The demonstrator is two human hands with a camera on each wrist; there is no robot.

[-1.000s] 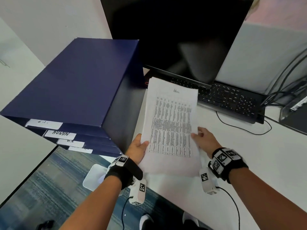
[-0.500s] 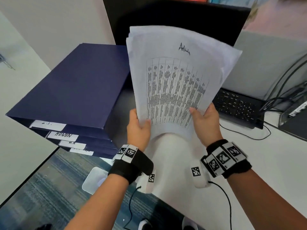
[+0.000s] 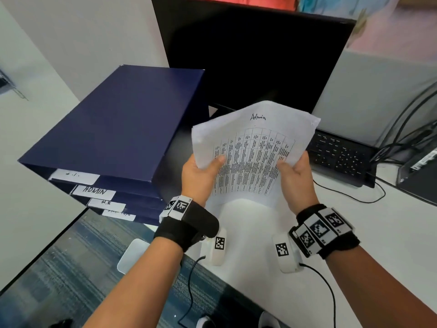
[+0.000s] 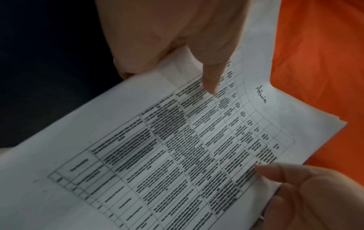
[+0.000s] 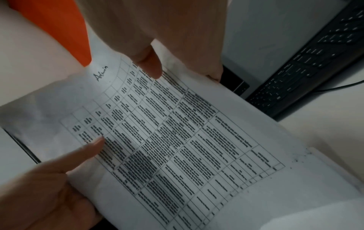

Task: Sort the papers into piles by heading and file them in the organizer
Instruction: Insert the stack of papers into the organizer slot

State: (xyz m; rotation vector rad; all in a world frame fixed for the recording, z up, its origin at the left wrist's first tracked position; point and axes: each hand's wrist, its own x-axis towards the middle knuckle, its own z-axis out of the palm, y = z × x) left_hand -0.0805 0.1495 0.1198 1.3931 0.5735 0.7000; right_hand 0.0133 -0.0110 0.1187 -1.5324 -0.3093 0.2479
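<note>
A sheaf of white papers [image 3: 253, 157] with a printed table and the handwritten heading "Admin" is held upright above the desk edge. My left hand [image 3: 201, 172] pinches its left edge, thumb on the front. My right hand [image 3: 295, 176] pinches the right edge the same way. Both wrist views show the papers [image 4: 177, 155] [image 5: 177, 140] bowed between the two thumbs. The dark blue organizer [image 3: 113, 129] stands to the left, its slots facing me with white labels; one label [image 3: 94, 191] reads "ADMIN".
A black monitor [image 3: 255, 58] stands behind the papers, and a black keyboard [image 3: 340, 157] lies to the right with cables [image 3: 402, 129] beyond it. The white desk [image 3: 390, 233] stretches right. Patterned carpet [image 3: 71, 268] lies below on the left.
The sheaf was lifted off the desk and raised high with both hands, then lowered somewhat; it now stands curved between the hands.
</note>
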